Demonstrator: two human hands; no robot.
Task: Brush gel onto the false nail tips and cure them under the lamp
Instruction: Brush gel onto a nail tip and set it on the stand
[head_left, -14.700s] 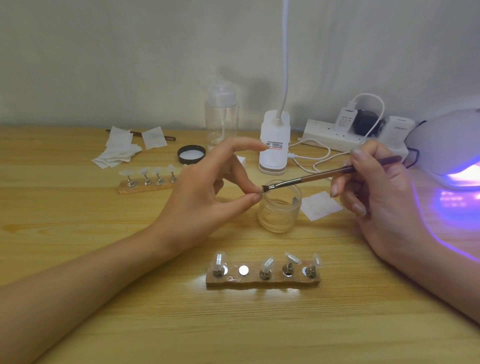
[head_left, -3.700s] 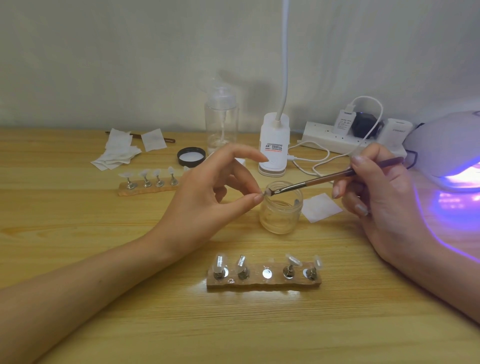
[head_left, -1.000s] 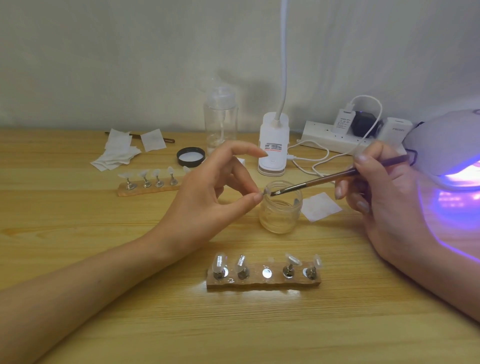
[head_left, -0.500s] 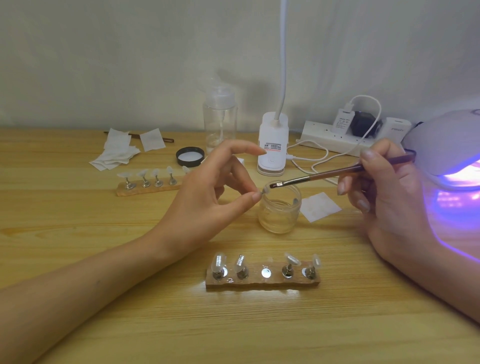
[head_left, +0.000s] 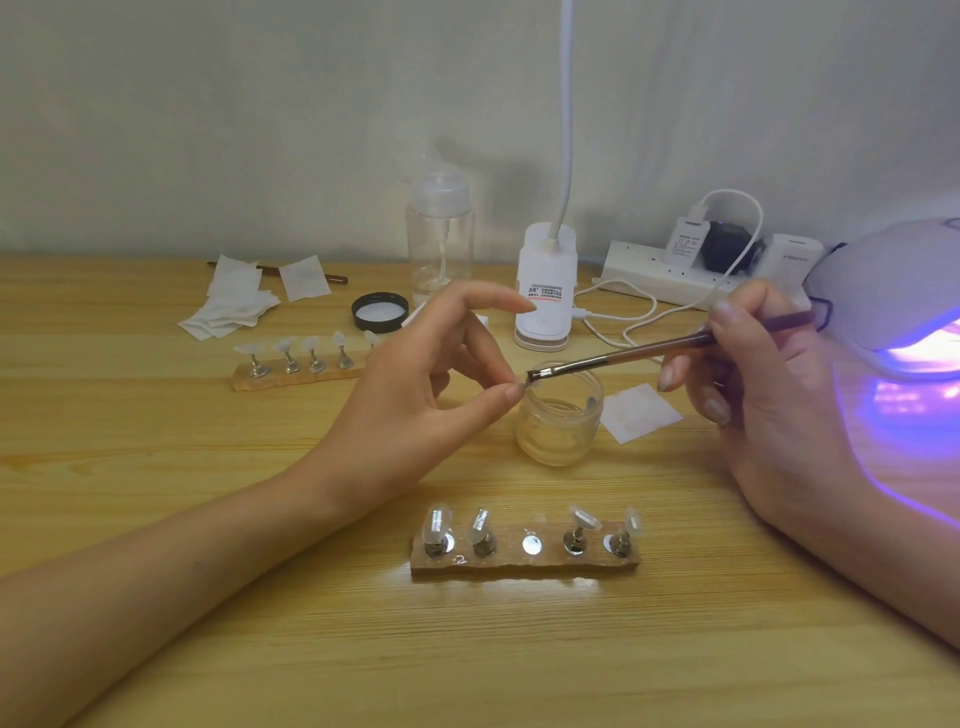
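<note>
From the head view, the left hand (head_left: 415, 395) is raised over the table (head_left: 156, 467), its thumb and a curled finger pinched on a small nail tip (head_left: 521, 385) that is mostly hidden between them, while the index finger juts out straight above. The right hand (head_left: 763, 395) grips a brush (head_left: 649, 353) like a pen, fingers curled tight round the handle. The bristles meet the pinched tip just above the left rim of an open glass jar (head_left: 561, 415). Nearer the person lies a wooden holder (head_left: 524, 564) with four clear tips (head_left: 439, 522) on metal stands and a bare disc in its middle slot. A second holder (head_left: 296, 371) with more tips lies farther back to the left, partly behind the left hand. At the right edge stands the curing lamp (head_left: 904, 291), which glows violet onto the table. A white pad (head_left: 641, 413) lies just right of the jar. Along the back are loose wipes (head_left: 228, 304), a black lid (head_left: 379, 310), a clear bottle (head_left: 440, 239), a white desk lamp (head_left: 545, 291) and a power strip (head_left: 649, 270) with plugs.
</note>
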